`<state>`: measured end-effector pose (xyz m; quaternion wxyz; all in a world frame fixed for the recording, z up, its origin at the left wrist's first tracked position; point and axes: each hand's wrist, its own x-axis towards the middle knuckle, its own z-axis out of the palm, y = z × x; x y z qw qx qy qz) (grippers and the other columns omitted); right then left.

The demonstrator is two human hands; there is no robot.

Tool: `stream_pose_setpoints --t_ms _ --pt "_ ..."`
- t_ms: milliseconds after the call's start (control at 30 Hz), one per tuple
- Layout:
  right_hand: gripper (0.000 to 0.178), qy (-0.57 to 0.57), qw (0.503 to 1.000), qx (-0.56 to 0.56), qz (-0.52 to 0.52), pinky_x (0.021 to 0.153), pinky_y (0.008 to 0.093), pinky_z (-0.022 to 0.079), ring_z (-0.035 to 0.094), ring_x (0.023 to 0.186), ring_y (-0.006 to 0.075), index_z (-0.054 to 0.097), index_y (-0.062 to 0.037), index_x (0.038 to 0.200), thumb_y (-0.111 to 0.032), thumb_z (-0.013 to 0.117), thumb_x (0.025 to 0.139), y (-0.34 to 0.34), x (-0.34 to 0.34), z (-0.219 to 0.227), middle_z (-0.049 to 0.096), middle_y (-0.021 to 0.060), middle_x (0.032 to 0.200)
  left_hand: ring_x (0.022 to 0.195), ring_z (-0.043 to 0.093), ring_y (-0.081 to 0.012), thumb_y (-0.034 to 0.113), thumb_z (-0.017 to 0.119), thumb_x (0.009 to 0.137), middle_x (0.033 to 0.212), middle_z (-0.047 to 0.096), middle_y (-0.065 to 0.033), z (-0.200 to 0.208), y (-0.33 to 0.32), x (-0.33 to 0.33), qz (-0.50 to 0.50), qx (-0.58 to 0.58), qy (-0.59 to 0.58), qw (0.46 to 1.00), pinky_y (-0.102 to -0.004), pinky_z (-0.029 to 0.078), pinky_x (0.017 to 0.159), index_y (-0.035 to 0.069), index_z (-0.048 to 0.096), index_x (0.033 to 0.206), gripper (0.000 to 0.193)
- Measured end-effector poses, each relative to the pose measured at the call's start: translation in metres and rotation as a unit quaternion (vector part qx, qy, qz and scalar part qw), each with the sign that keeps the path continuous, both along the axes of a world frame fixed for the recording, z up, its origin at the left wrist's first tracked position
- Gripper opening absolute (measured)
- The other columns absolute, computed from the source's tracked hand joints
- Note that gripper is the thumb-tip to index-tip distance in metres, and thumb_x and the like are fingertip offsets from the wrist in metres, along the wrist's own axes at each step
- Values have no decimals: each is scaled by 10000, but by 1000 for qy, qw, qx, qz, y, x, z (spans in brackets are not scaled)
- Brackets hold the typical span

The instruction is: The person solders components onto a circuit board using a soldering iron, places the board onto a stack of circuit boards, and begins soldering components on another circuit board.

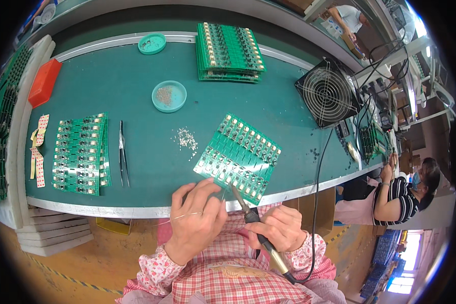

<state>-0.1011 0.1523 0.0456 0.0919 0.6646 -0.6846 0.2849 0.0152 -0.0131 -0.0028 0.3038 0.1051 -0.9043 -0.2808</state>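
Observation:
A green circuit board panel (240, 157) with rows of small white and black parts lies tilted at the table's front edge. My right hand (281, 228) is closed around a soldering iron (252, 217), whose tip meets or nearly meets the panel's near edge. Beside it, my left hand (196, 209) pinches a thin strand of solder wire (187, 215), fingertips at the panel's lower left corner. A heap of tiny white parts (186, 140) lies just left of the panel. Farther left, black tweezers (122, 154) rest next to more panels (81, 154).
Two round turquoise dishes (168, 96) and a stack of panels (229, 50) stand toward the back. A black fan (327, 93) is at the right, the iron's cord (316, 202) running near it. An orange-red bin (44, 82) sits left. A co-worker (403, 197) sits at right.

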Motion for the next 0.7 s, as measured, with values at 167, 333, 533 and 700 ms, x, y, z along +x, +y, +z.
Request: stream_pose_setpoints --t_ms 167,333,533,700 --pt "211 39 999 19 -17 488 239 385 512 541 104 685 -113 875 -106 743 672 0 7 0 470 -35 617 1062 643 -254 32 658 783 1018 631 -80 1 0 2 -7 5 2 1000 -424 391 946 42 548 750 116" --pt "203 -30 998 -13 -59 465 252 400 515 511 119 682 -98 847 -56 731 655 -2 7 3 512 -23 598 1084 637 -262 23 649 784 1029 633 -87 1 1 3 -12 -6 -8 1000 -422 389 950 41 539 740 120" --pt "179 -158 976 -113 -95 409 266 418 504 435 147 652 -41 863 -7 701 694 18 2 -5 583 28 577 1096 627 -273 20 647 783 1038 634 -91 6 2 4 -14 5 -15 1000 -437 381 953 37 539 737 119" --pt "179 -176 966 -158 -99 405 270 425 530 451 156 639 -34 883 -20 703 717 15 6 -13 623 48 616 1071 626 -269 10 656 763 1039 634 -87 8 5 0 4 -3 -13 1000 -431 376 952 35 543 742 118"
